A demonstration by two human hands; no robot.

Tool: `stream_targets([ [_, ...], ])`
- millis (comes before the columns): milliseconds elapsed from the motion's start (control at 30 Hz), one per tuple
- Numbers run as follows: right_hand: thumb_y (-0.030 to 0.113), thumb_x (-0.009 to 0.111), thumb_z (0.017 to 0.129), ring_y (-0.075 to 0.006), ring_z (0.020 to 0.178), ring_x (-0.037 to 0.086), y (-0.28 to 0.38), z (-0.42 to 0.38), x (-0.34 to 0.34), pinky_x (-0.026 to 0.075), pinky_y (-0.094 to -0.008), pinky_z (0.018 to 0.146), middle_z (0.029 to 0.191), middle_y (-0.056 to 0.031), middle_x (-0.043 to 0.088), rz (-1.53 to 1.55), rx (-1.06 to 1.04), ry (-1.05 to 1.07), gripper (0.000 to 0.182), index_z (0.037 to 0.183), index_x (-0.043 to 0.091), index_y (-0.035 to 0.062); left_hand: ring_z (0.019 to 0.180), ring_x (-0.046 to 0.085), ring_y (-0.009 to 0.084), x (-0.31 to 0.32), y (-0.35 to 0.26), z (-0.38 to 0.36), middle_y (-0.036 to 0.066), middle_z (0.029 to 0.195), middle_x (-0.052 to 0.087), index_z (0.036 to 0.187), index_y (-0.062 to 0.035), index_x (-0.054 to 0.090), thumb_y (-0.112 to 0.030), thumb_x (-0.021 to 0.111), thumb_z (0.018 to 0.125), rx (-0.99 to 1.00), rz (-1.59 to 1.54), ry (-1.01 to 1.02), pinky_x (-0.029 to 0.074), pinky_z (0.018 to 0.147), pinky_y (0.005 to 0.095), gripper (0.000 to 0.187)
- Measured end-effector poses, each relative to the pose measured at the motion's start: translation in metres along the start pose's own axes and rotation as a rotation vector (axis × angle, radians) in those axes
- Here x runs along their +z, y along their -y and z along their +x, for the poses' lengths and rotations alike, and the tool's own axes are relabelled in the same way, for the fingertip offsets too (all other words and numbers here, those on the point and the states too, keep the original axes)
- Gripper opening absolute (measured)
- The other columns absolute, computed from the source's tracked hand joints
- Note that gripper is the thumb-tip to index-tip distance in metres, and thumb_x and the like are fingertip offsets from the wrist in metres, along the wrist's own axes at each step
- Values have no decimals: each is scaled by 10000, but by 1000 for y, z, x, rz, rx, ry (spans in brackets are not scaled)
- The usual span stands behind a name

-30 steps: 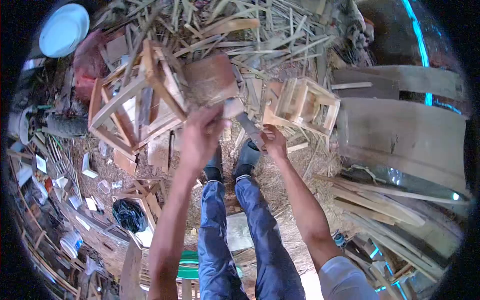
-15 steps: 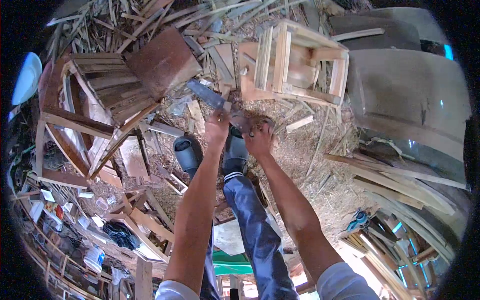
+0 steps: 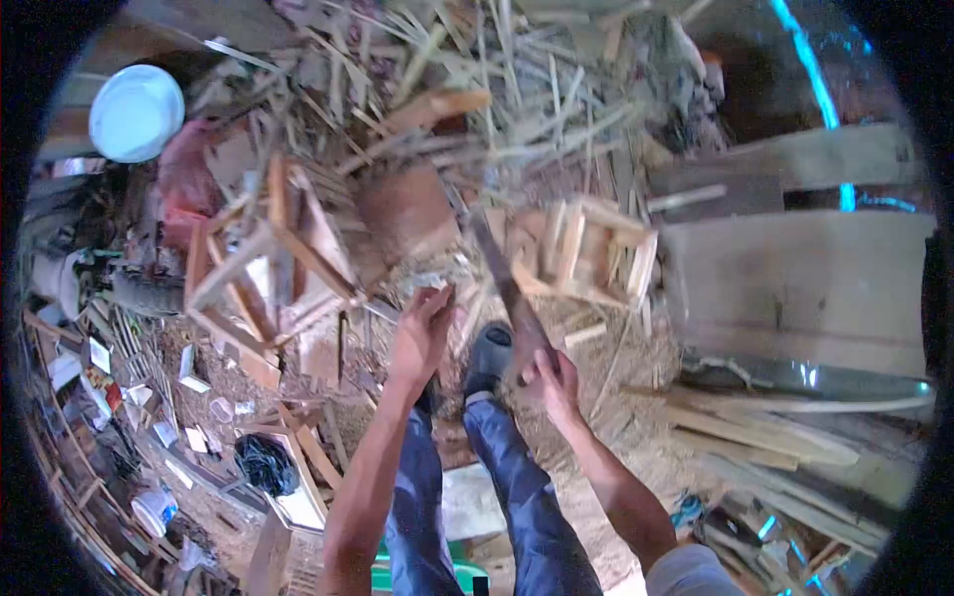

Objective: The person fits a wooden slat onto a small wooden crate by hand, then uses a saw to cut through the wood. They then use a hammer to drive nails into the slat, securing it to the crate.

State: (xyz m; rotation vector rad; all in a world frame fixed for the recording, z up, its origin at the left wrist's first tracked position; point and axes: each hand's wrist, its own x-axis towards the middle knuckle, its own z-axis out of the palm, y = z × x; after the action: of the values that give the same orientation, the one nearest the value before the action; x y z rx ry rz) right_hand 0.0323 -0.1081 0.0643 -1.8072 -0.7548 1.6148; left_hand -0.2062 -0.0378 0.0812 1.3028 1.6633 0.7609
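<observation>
A handsaw [image 3: 505, 281] is gripped by its handle in my right hand [image 3: 553, 384]. Its long brown blade points away from me, up and slightly left, above the shavings. My left hand [image 3: 423, 323] is to the left of the blade and apart from it, its fingers curled together; blur keeps me from making out what they hold, if anything. Beneath the hands is my shoe [image 3: 488, 360] on the littered ground. Just beyond the blade, to the right, lies a small wooden frame [image 3: 644, 268], like a stool on its side.
At left, a slatted wooden piece [image 3: 323, 266] lies tipped over near a brown board [image 3: 409, 211]. Scrap sticks [image 3: 566, 114] pile up at the back. Large panels [image 3: 795, 288] and planks [image 3: 765, 432] fill the right side. A white basin [image 3: 137, 114] is far left.
The saw has lifted and swung upright in my right hand, which moved right and down. My left hand has come away from the saw. The view has tilted up.
</observation>
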Motion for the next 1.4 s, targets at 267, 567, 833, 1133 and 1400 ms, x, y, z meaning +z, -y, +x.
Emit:
stream_targets([
  [267, 282, 722, 870, -84, 715, 545, 188, -8, 132, 441, -243, 654, 803, -13, 635, -3, -97, 175, 286, 917, 655, 8, 893, 628, 305, -192, -62, 26, 90, 1006, 648, 1124, -79, 686, -179, 663, 829, 390, 500, -147, 490, 788, 405, 312],
  [567, 239, 783, 813, -70, 867, 584, 205, 56, 276, 473, -226, 779, 973, -39, 687, -250, -612, 312, 455, 1170, 654, -12, 847, 635, 311, -263, -9, 64, 102, 950, 638, 1081, -70, 698, -163, 673, 811, 413, 528, -131, 501, 752, 406, 287],
  [833, 286, 819, 763, -89, 792, 612, 201, 103, 302, 492, -256, 757, 896, -60, 709, -329, -948, 448, 423, 1037, 695, -12, 871, 650, 332, -280, 16, 70, 150, 989, 668, 1087, -39, 687, -222, 714, 795, 518, 459, -180, 510, 764, 412, 346],
  [1133, 247, 799, 777, -95, 774, 606, 181, 123, 296, 483, -266, 736, 842, -38, 692, -247, -900, 514, 368, 1028, 698, -3, 932, 661, 206, -333, 54, 57, 119, 1039, 703, 1199, -88, 648, -341, 682, 859, 47, 374, 66, 510, 838, 333, 426],
  [1400, 185, 781, 775, -104, 766, 601, 172, 121, 302, 478, -277, 739, 846, -35, 690, -258, -864, 440, 299, 996, 703, 0, 967, 654, 225, -356, 91, 20, 121, 1032, 704, 1100, -7, 670, -60, 557, 865, 136, 313, -227, 491, 890, 329, 265],
])
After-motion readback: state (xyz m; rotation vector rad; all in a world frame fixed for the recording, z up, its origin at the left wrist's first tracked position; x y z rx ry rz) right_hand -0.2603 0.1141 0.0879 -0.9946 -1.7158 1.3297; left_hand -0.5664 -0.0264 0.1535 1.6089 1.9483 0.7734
